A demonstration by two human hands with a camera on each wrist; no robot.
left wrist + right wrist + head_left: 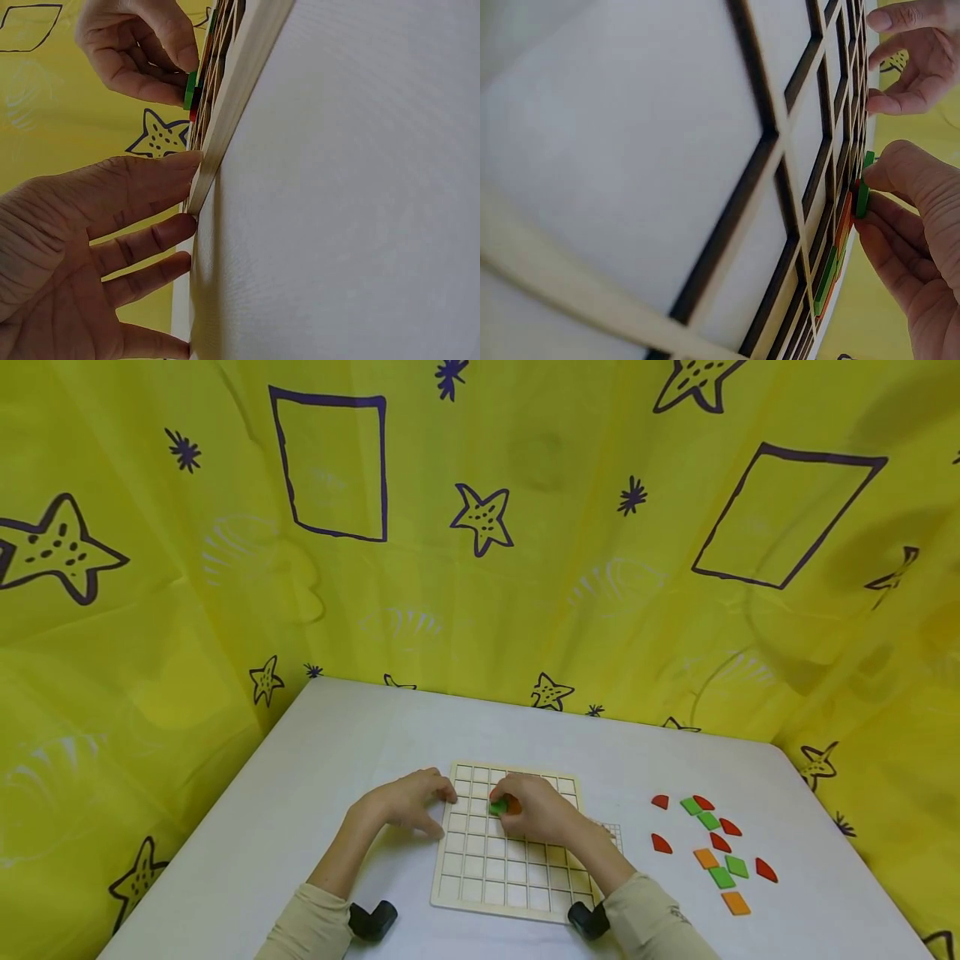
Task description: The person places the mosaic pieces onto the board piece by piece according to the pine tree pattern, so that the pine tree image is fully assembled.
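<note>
A wooden grid board (474, 866) with square cells lies on the white table. Between the thumb and fingers of my right hand (542, 810), a green square tile (863, 196) is pinched, tilted just above the grid. Close by it, an orange piece (514, 805) and a red piece (494, 795) show at the board, partly covered by the right hand. Another green piece (825, 281) sits in the grid in the right wrist view. My left hand (411, 797) touches the board's left edge, its fingers spread and fairly straight.
Right of the board lie loose red quarter-circle pieces (661, 843), green tiles (722, 877) and orange tiles (736, 903). A small gridded item (615, 832) shows partly behind the right forearm. Yellow patterned curtain (480, 610) surrounds the table's far edge and sides.
</note>
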